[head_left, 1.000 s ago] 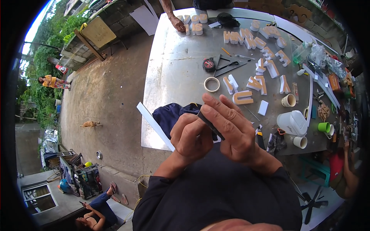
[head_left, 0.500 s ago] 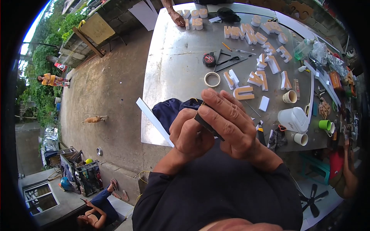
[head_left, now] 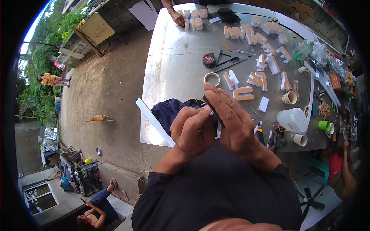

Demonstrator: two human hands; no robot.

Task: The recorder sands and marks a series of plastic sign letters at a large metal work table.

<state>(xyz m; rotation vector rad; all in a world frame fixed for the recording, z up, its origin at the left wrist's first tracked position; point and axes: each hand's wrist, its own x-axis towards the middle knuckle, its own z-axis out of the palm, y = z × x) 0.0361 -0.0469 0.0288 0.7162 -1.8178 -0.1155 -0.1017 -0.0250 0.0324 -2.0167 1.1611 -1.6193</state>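
My left hand (head_left: 192,129) is closed around a long white strip (head_left: 152,119) that sticks out to the lower left of my fist. Pressed against it, my right hand (head_left: 236,123) grips a slim black cutter (head_left: 213,109) with the fingers stretched along it. The cutter's tip meets the strip between my two hands. Both hands hover over the near edge of a metal table (head_left: 173,69), above a dark blue cloth (head_left: 167,109). The strip's end inside my hands is hidden.
Foam block letters (head_left: 244,92) lie over the table, with a tape roll (head_left: 211,79), a tape measure (head_left: 208,59), a black set square (head_left: 228,61), a white jug (head_left: 293,120) and cups (head_left: 288,97). Another person's hand (head_left: 178,17) rests at the far end. A small animal (head_left: 99,118) is on the concrete.
My hands stay pressed together on the strip and cutter with only slight finger shifts. The view has tilted a little.
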